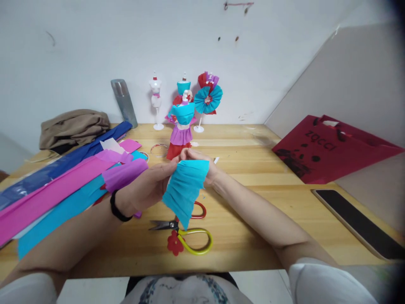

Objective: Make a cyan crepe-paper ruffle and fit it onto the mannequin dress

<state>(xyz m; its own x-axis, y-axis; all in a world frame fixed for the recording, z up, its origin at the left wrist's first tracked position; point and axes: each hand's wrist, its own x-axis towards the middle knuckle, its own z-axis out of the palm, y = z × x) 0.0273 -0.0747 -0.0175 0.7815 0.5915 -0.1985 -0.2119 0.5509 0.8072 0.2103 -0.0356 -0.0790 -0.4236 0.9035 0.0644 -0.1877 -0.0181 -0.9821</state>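
A pleated piece of turquoise crepe paper hangs down from between my two hands, wide and fan-like. My left hand pinches its upper left edge. Behind the upper right part is my right hand, fingers bent in toward the same gathered edge; the paper partly hides them. Just beyond my fingertips stands a small mannequin dressed in turquoise, purple and red paper. Below the hanging paper lie scissors with one yellow and one red handle, blades apart, and a red flower cut-out touches them.
Strips of pink crepe paper and other colours lie at left, near a brown cloth and a grey flask. More mannequin stands line the wall. A red paper bag and a phone are at right.
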